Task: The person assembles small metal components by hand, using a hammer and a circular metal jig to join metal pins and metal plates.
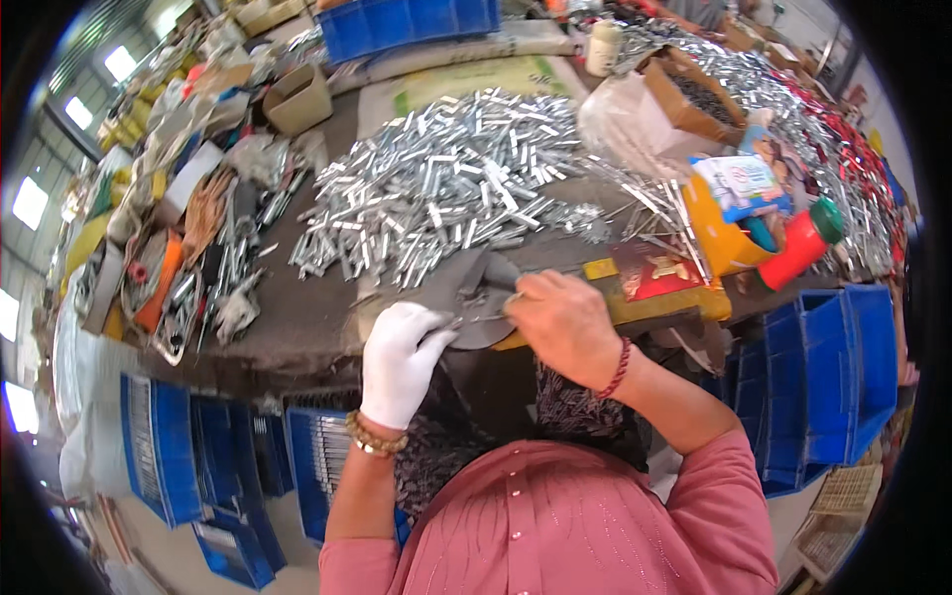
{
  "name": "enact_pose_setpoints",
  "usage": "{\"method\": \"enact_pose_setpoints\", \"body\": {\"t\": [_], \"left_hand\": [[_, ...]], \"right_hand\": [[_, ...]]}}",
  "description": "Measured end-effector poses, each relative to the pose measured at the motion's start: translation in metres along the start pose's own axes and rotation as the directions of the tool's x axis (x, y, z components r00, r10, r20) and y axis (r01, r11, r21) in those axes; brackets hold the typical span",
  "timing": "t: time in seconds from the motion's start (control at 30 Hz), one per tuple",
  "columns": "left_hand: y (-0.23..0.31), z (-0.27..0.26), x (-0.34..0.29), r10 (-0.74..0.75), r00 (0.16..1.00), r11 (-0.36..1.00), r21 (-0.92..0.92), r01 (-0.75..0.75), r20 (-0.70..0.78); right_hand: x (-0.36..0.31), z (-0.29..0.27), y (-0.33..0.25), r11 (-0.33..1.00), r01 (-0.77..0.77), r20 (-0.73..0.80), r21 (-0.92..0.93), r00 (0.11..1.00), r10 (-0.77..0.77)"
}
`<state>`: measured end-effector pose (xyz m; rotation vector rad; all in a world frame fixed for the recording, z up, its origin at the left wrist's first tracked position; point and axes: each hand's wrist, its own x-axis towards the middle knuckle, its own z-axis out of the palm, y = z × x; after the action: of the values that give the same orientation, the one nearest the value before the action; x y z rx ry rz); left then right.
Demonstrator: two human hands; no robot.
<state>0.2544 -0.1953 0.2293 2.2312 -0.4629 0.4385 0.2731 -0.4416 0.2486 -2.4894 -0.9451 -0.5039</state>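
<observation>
In a white glove, my left hand [399, 359] pinches one end of a thin metal rod [481, 319] close to the front edge of the bench. My bare right hand [567, 327] has its fingertips closed at the rod's other end. Under and behind the rod lies a dark grey round-edged pad or fixture [466, 288]; its detail is partly hidden by my fingers. Just beyond it spreads a big heap of short silvery metal tubes [446, 178]. A red card [656, 272] lies right of my right hand on a yellow strip.
Thin metal rods [654, 203] lie loose at the right, beside a yellow container [729, 233] and a red bottle with green cap [801, 243]. Tools and gloves [206, 213] clutter the left. Blue bins [823, 367] stand right of the bench, others [164, 446] below left.
</observation>
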Motion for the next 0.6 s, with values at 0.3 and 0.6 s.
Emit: {"method": "enact_pose_setpoints", "body": {"t": [0.3, 0.6], "left_hand": [[0.005, -0.013, -0.012, -0.060, 0.998, 0.987, 0.150, 0.056, 0.023], [0.002, -0.011, -0.011, -0.052, 0.998, 0.989, 0.141, 0.046, 0.040]], "right_hand": [[0.007, 0.007, -0.009, 0.997, 0.075, -0.015, 0.003, 0.997, -0.075], [0.010, 0.009, -0.003, 0.994, 0.107, -0.054, 0.026, 0.993, -0.106]]}}
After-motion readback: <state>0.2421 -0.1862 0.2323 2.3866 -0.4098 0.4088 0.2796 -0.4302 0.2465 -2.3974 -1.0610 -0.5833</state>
